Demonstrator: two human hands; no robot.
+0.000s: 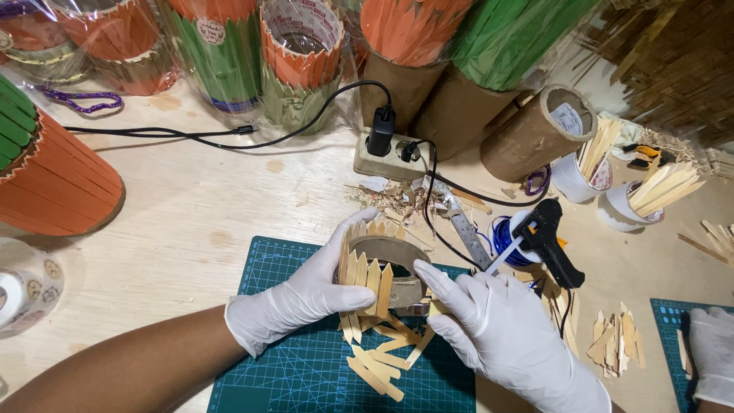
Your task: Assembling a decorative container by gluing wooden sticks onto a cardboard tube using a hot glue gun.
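At frame centre my left hand [302, 294] grasps the half-clad cardboard ring [386, 268], my right hand [489, 321] pinches the glue stick [501, 256], and loose wooden slats [378, 367] remain unglued.

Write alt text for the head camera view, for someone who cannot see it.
Two white-gloved hands work over a green cutting mat: the left hand steadies a cardboard ring edged with pointed wooden sticks, and the right hand touches its side. A black glue gun and loose sticks lie nearby.
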